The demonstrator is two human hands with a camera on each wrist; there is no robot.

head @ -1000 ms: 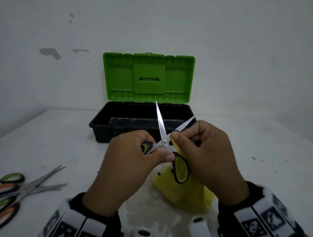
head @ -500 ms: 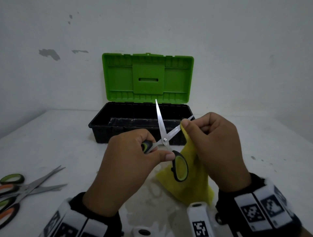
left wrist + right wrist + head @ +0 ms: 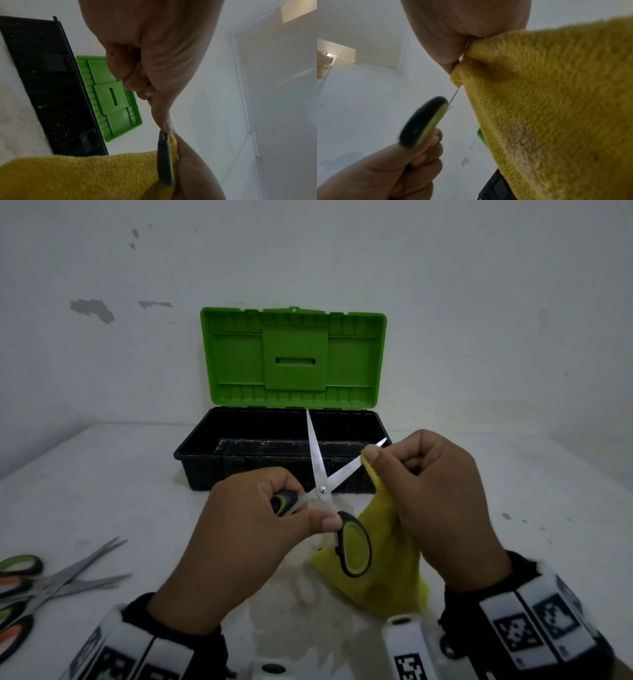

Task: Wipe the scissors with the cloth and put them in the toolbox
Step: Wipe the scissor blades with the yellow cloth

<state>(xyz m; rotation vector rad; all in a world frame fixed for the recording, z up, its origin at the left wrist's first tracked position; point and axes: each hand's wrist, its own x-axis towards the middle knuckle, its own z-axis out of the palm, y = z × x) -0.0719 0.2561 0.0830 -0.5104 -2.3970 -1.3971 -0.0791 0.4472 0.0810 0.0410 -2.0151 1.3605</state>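
A pair of scissors (image 3: 323, 489) with black and green handles is spread wide above the table, blades pointing at the toolbox. My left hand (image 3: 260, 525) grips one handle, thumb against the other handle loop (image 3: 354, 547). My right hand (image 3: 428, 491) pinches the yellow cloth (image 3: 387, 563) around the right blade near its tip. The cloth (image 3: 547, 101) hangs down from that pinch, and the thin blade (image 3: 454, 96) shows below it. The toolbox (image 3: 281, 453), black with a raised green lid (image 3: 294, 359), stands behind the hands. The scissor handle (image 3: 164, 161) lies against the cloth (image 3: 77, 177).
Several more scissors (image 3: 44, 583) with green and orange handles lie at the table's left front edge. A white wall rises right behind the toolbox. The white table (image 3: 513, 491) shows small dark specks on the right.
My right hand has slid the cloth along the right blade from the pivot out towards the tip. The left hand has held the scissors nearly still.
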